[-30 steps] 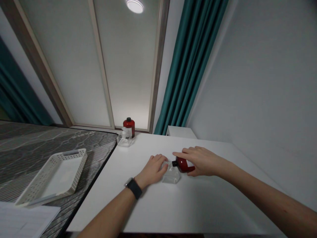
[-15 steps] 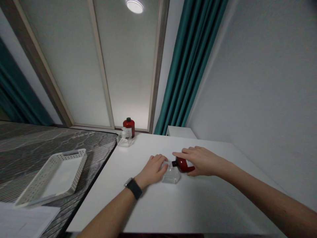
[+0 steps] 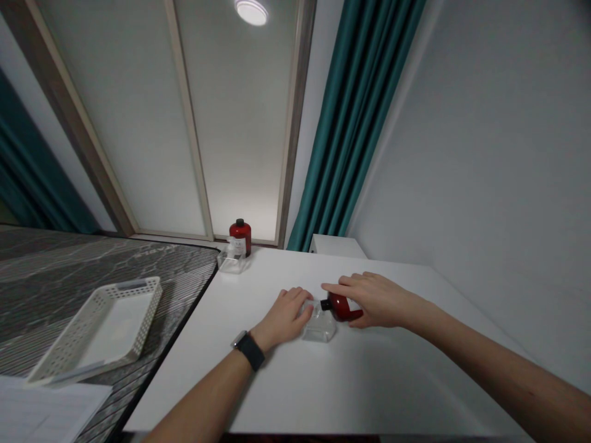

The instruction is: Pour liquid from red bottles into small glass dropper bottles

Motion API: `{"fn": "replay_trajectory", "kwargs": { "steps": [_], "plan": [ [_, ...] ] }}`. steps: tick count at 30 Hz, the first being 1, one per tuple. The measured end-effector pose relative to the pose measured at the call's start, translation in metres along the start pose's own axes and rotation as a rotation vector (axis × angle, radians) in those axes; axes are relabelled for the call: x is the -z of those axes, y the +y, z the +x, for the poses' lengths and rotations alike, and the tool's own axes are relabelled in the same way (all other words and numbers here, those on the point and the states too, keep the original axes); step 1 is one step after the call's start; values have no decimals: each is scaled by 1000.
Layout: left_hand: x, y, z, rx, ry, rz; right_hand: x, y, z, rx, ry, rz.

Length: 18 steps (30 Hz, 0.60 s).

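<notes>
My right hand [image 3: 373, 298] is wrapped round a dark red bottle [image 3: 340, 306] with a black cap and a pale label. The bottle lies tipped on its side, its black end pointing left above a clear plastic container [image 3: 318, 330]. My left hand [image 3: 289, 312] grips that container from its left side, thumb against the near edge and fingers over the far side. Whether any liquid leaves the bottle cannot be seen. A dark watch [image 3: 249, 351] is on the left wrist. Both hands are over the white table [image 3: 286, 394].
Another red bottle [image 3: 246, 232] stands upright at the table's far left corner, behind a second clear container [image 3: 231, 264]. To the left, a white perforated basket [image 3: 150, 307] and paper sheets [image 3: 46, 409] lie on a grey patterned surface. A wall [image 3: 508, 184] rises on the right.
</notes>
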State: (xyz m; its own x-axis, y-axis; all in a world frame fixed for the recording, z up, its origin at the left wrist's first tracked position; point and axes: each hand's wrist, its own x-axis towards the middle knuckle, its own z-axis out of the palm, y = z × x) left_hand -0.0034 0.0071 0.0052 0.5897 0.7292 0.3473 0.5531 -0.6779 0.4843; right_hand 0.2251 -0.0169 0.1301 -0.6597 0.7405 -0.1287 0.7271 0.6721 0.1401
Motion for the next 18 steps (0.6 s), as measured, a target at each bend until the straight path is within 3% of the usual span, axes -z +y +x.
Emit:
{"fn": "replay_trajectory", "kwargs": {
  "steps": [18],
  "plan": [
    [0, 0, 0, 5, -3, -4, -1, 1, 1, 5, 4, -15]
  ]
}}
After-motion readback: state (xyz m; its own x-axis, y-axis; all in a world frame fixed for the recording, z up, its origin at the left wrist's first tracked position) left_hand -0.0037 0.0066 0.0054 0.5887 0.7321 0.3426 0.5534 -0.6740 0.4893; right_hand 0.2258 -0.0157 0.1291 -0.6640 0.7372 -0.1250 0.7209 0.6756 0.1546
